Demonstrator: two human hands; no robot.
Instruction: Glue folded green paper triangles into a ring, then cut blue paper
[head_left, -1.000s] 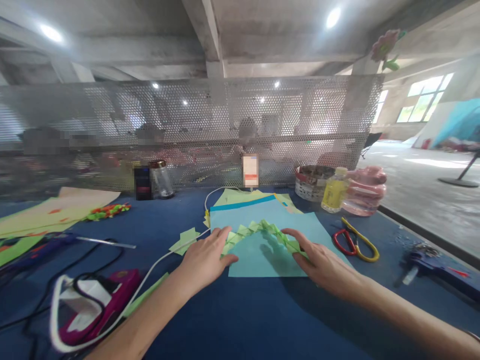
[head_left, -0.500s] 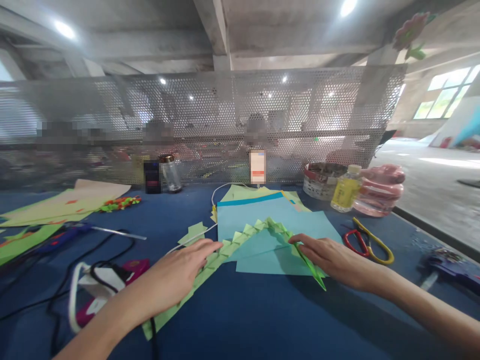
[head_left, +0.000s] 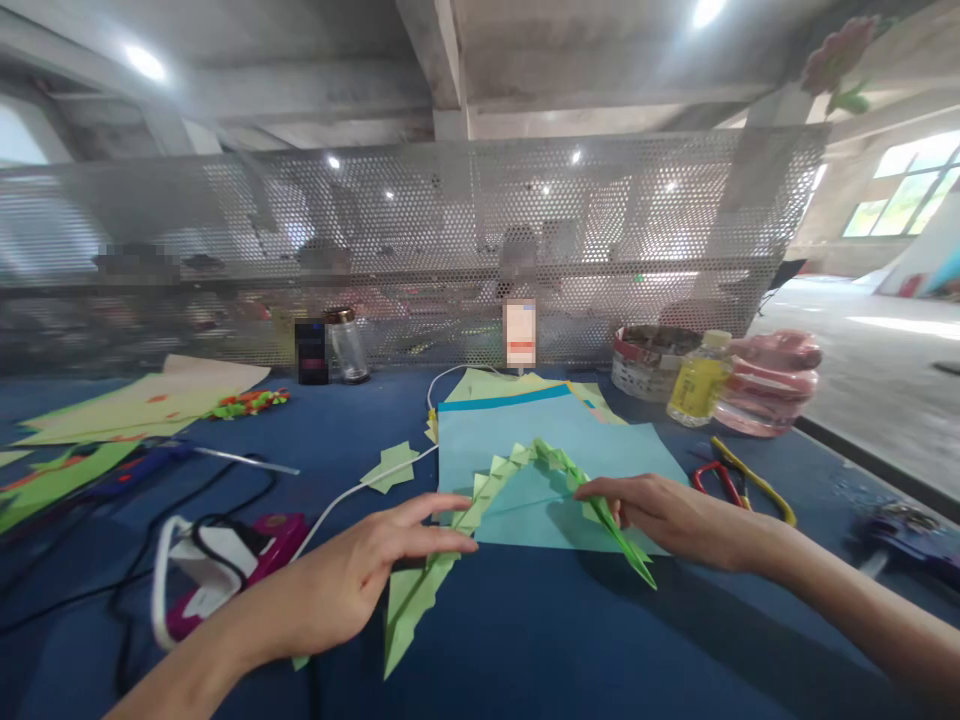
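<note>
A light-green folded-paper chain (head_left: 504, 466) with a zigzag edge arches over blue paper sheets (head_left: 495, 425). My left hand (head_left: 352, 575) grips its left arm between thumb and fingers. A wide pointed green end hangs below that hand, over the blue table (head_left: 480, 640). My right hand (head_left: 667, 515) closes on the chain's right arm, where a brighter green folded end slants down past the fingers. The right thumb is mostly hidden. The top of the arch rests on or just above the sheets; I cannot tell which.
Red-and-yellow scissors (head_left: 731, 480) and a blue glue gun (head_left: 911, 540) lie at right. A yellow bottle (head_left: 699, 385), pink jug (head_left: 769, 385) and round basket (head_left: 649, 365) stand behind. At left are a magenta power strip (head_left: 281, 545), cables and a screwdriver (head_left: 247, 458). A phone (head_left: 520, 333) faces me.
My hands have spread from the arch's sides and now hold the chain lower. Its left end has swung inward and hangs down, after trailing left under my hand. The view has shifted slightly.
</note>
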